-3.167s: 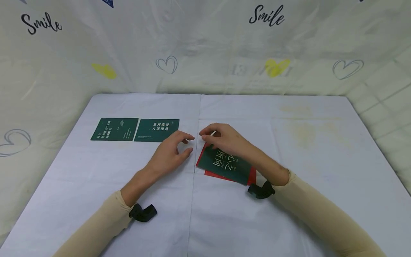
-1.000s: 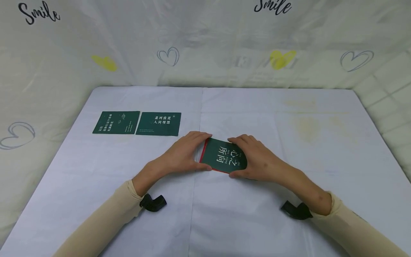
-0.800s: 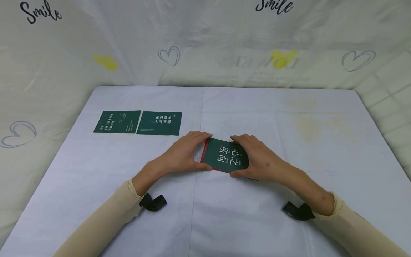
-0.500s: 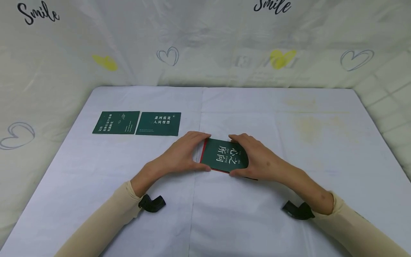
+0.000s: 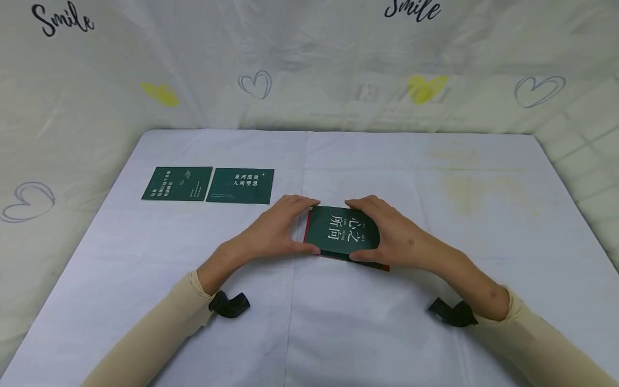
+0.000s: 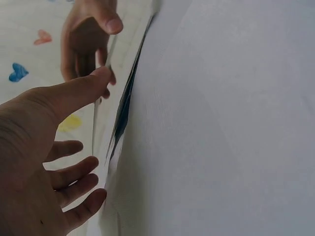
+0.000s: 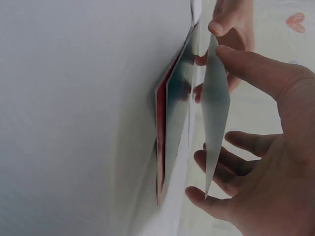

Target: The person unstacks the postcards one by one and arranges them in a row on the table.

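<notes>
My left hand and right hand pinch top green card by its edges, lifting it off small stack mid-surface. Two green cards lie far-left of stack. Next move likely needs level carry, leaving stack undisturbed.

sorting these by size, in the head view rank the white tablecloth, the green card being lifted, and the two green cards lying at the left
1. White tablecloth, by far largest.
2. Lifted dark green card, held by both hands; nearer the camera, so unsure.
3. The two flat dark green cards, left and right, look alike.
</notes>
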Action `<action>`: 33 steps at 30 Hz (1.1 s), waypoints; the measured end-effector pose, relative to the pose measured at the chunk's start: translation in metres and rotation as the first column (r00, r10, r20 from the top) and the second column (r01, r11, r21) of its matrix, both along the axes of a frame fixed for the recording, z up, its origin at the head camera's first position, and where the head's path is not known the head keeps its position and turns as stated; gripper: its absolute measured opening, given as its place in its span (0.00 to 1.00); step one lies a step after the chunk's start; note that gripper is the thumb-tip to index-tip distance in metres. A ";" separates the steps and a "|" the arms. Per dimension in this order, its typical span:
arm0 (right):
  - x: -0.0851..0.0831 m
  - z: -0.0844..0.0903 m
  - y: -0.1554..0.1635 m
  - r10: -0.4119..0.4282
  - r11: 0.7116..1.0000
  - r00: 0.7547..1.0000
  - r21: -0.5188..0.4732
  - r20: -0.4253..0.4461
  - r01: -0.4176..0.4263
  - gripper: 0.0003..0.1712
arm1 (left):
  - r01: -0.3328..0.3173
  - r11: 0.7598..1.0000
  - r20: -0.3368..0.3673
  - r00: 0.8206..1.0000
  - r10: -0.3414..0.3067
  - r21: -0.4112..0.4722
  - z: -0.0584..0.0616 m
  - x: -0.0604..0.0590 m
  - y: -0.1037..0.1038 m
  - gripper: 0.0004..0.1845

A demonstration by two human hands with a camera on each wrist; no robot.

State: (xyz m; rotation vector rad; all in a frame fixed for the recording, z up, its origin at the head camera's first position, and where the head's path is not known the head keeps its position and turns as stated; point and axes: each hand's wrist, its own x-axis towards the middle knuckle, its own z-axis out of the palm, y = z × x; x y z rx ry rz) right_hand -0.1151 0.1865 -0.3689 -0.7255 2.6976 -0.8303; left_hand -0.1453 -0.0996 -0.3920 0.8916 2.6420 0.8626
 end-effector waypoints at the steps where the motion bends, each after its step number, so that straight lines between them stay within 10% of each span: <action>1: -0.001 0.001 0.001 -0.002 1.000 1.000 -0.004 -0.002 0.002 0.58 | -0.006 1.000 0.002 1.000 0.006 0.010 0.001 0.000 0.001 0.51; 10: -0.011 0.002 0.005 -0.171 0.980 0.984 -0.090 0.055 0.176 0.43 | -0.056 0.996 -0.006 0.998 0.056 0.071 0.001 -0.002 -0.001 0.50; 17: -0.019 0.005 0.013 -0.361 0.900 0.906 -0.172 0.221 0.401 0.35 | -0.094 0.987 -0.037 0.994 0.099 0.129 0.002 -0.005 -0.003 0.48; 33: -0.018 0.001 0.010 -0.234 0.791 0.850 -0.416 0.472 0.449 0.28 | -0.192 0.971 -0.045 0.979 0.200 0.141 0.002 -0.010 -0.007 0.44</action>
